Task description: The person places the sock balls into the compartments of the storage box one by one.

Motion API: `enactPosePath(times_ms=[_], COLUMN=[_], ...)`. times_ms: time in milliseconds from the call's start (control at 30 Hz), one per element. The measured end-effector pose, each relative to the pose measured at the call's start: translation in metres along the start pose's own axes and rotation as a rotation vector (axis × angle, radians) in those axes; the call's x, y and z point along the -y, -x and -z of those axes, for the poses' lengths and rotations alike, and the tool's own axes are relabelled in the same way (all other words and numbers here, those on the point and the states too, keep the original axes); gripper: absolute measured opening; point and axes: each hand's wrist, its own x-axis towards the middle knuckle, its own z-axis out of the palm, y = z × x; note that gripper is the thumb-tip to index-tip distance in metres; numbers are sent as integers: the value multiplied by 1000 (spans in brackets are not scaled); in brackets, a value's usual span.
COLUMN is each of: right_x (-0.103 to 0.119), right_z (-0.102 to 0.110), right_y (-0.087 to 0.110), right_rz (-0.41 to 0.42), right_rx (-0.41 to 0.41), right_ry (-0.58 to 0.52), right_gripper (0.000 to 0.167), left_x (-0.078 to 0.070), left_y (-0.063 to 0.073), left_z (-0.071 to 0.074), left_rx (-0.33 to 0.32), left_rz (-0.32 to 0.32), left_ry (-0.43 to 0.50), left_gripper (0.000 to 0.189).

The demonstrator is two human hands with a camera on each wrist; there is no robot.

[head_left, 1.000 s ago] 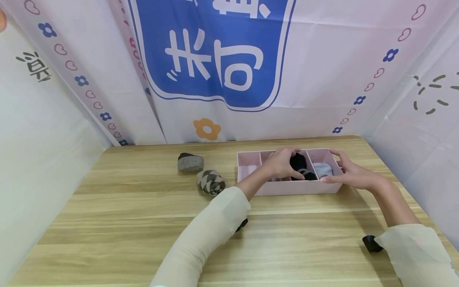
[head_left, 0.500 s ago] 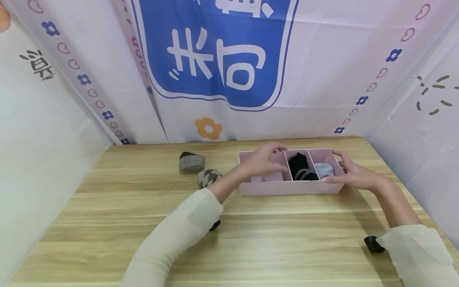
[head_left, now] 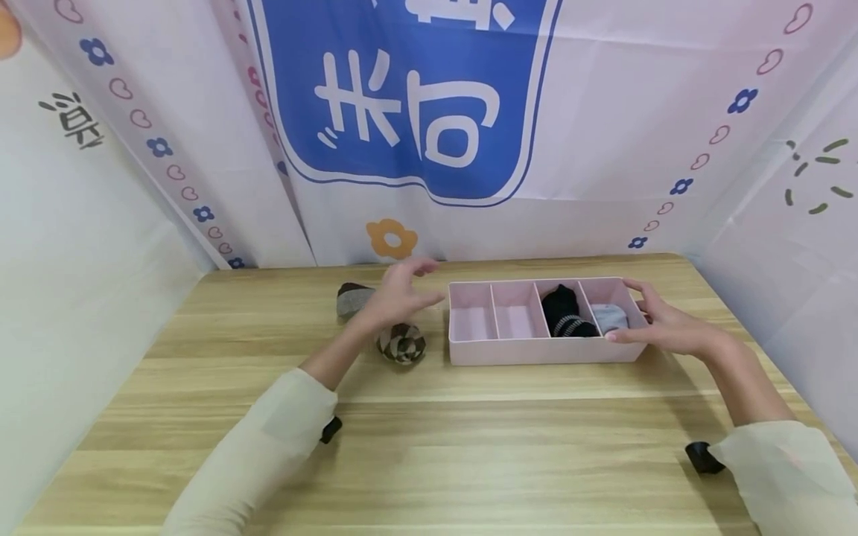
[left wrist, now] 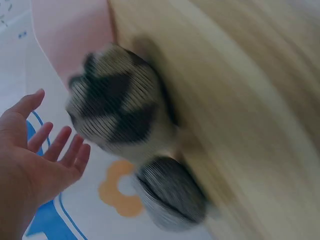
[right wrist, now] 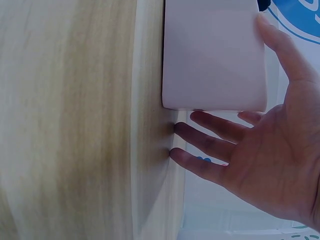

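A pink divided storage box (head_left: 536, 353) stands at the back right of the table. My right hand (head_left: 670, 327) holds its right end, thumb at the front rim and fingers round the end wall. One compartment has a rolled black sock (head_left: 561, 307) with striped trim; the rightmost has a pale grey-blue rolled sock (head_left: 608, 318). The two left compartments hold nothing. My left hand (head_left: 397, 294), fingers spread and holding nothing, hovers by a rolled checked sock (head_left: 402, 345) and a rolled grey sock (head_left: 351, 302), partly covering both in the head view.
The wooden table (head_left: 509, 454) runs up to a printed cloth backdrop (head_left: 590, 149), with white cloth at both sides. Black wrist mounts (head_left: 704, 457) show at the sleeves.
My left hand has let go of the black sock in its compartment and moved left, out of the box to over the two socks. My right hand stays on the box end.
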Motion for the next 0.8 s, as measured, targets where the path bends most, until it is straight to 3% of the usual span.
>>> enactPosePath(times_ms=[267, 433, 600, 800], right_x=[1, 2, 1, 0], right_z=[1, 1, 1, 1], right_y=[0, 0, 0, 1], right_rz=[11, 10, 8, 9], right_rx=[2, 7, 10, 3], right_ry=[1, -4, -12, 0], right_gripper=[109, 109, 109, 109], left_x=[28, 44, 55, 66], left_y=[27, 38, 42, 41], left_z=[28, 38, 46, 51], left_rx=[-130, -164, -169, -128], left_rz=[225, 321, 355, 270], left_ry=[-54, -147, -216, -236], left_gripper=[55, 62, 68, 56])
